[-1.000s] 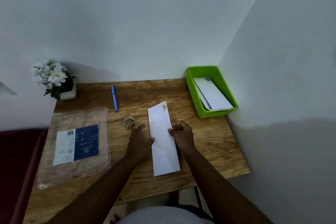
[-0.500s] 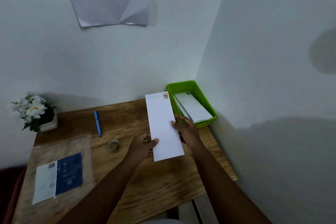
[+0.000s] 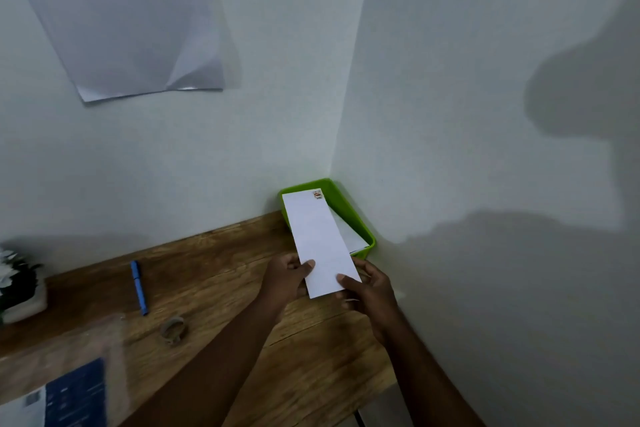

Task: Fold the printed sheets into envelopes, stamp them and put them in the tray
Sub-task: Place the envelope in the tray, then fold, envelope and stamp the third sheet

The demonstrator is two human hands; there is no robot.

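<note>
The left hand (image 3: 285, 274) pinches the white envelope's (image 3: 318, 239) near left edge, thumb on top; the right hand (image 3: 369, 288) grips its near right corner likewise. The envelope's stamped far end reaches over the green tray (image 3: 349, 208).

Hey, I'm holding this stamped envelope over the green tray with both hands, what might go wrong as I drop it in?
1. The left hand and right hand pinch only the near end of the envelope, so its far end may sag or swing.
2. The green tray sits tight in the wall corner; the envelope could catch its rim or the wall.
3. Envelopes already inside lie askew, so this one may land crooked.
</note>
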